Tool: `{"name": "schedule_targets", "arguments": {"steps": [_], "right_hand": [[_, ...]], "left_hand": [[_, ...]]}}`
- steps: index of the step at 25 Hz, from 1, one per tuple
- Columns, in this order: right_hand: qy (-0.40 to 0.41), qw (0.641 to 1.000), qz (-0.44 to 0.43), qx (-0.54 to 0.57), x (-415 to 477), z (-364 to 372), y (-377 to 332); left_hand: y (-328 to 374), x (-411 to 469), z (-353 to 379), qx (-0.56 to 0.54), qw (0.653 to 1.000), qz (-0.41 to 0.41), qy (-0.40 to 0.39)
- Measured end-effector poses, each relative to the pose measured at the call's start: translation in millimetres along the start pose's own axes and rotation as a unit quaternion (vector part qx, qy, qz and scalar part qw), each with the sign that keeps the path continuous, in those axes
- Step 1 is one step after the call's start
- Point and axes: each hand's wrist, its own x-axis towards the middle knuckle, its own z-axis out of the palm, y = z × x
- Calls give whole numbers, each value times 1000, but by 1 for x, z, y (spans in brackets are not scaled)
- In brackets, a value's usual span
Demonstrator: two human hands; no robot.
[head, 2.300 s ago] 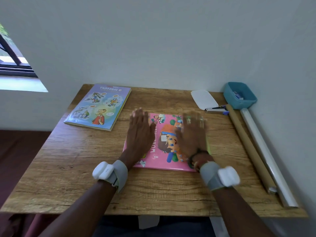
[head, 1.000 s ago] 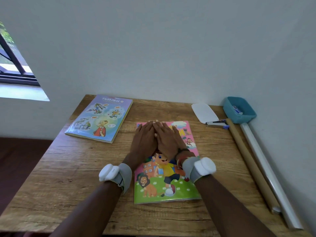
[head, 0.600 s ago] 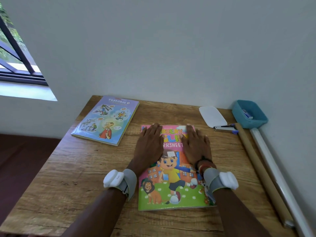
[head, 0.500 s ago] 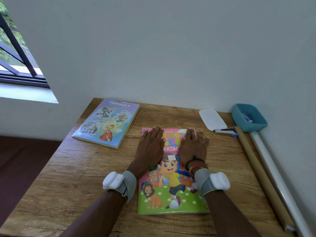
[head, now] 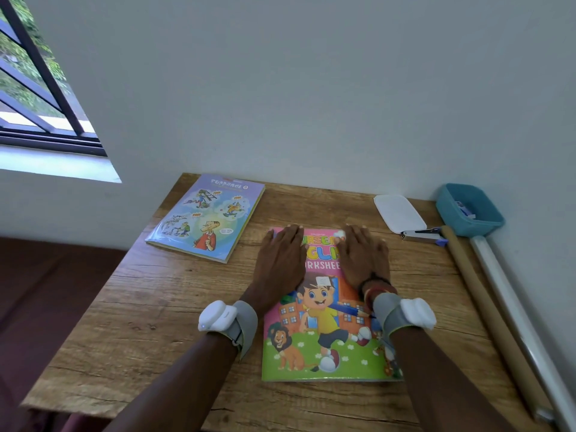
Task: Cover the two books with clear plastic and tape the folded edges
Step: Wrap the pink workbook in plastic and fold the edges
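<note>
— Purple cover at the far left: the comic book (head: 205, 217) lies flat near the back corner of the wooden table (head: 131, 313), with a glossy sheen over it.

— And the hands?

— Both are pressed flat on the pink worksheet book (head: 324, 332), which sits in the middle of the table, well apart from the purple one. The left hand (head: 282, 263) lies along the book's left edge, fingers together and stretched out, gripping nothing. The right hand (head: 363, 260) is palm-down over the title at the top right, fingers slightly spread, also holding nothing. There is a grey band with a white unit on each wrist.

— Anything further right?

— A white lid (head: 399, 213) near the back, a stapler (head: 422, 236) just beside it, then a teal tray (head: 467, 210) in the corner. Two long rolls run along the right edge: a brown tube (head: 486, 316) and a white roll (head: 517, 316), side by side.
</note>
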Motion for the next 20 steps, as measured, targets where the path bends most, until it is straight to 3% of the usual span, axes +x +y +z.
{"name": "schedule_targets", "arguments": {"steps": [8, 11, 14, 17, 20], "right_hand": [[-22, 1000, 19, -8, 35, -35, 2], [-15, 991, 42, 122, 43, -43, 10], [-39, 962, 83, 259, 49, -43, 23], [-28, 971, 104, 213, 48, -36, 31], [7, 996, 85, 18, 38, -31, 32]], "left_hand": [[5, 41, -7, -77, 996, -47, 5], [-3, 41, -1, -104, 993, -56, 4], [-8, 40, 0, -114, 991, -72, 1], [-6, 38, -2, -78, 995, -67, 15], [-4, 36, -5, 7, 999, -39, 15]]}}
